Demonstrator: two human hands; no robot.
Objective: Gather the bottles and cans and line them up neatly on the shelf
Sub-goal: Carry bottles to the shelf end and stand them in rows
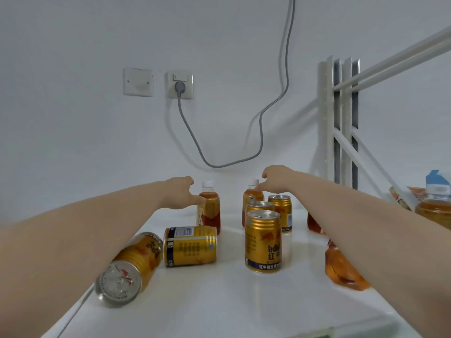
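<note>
Shelf (pixel 231 301): white top, ran from bottom centre up to the wall; left edge slanted from lower left toward centre, bare room in the lower middle.
Left hand (pixel 180 193): centre frame, fingers spread open, thumb tip at the left bottle, gripping nothing.
Right hand (pixel 275 178): centre right, fingers curled loosely, fingertips at the right bottle's cap; can't tell if it was pinched.
Left bottle (pixel 210 211): upright, white cap, amber drink, label unreadable.
Right bottle (pixel 251 196): upright, white cap, behind the standing cans.
Standing cans: three gold ones in a tight cluster, front can (pixel 263 240) read "Red Bull" plus Chinese characters; middle can (pixel 260 206) and rear can (pixel 280 211) just behind it.
Tipped cans: two on their sides left of centre, barcode can (pixel 190 246) and edge can (pixel 131 267), the latter close to the shelf's left edge.
Fallen bottle (pixel 341 269): lay at right, partly under the right forearm.
Wall socket (pixel 180 85): upper centre, grey cable plugged in.
Rack frame (pixel 339 118): white uprights, right side.
</note>
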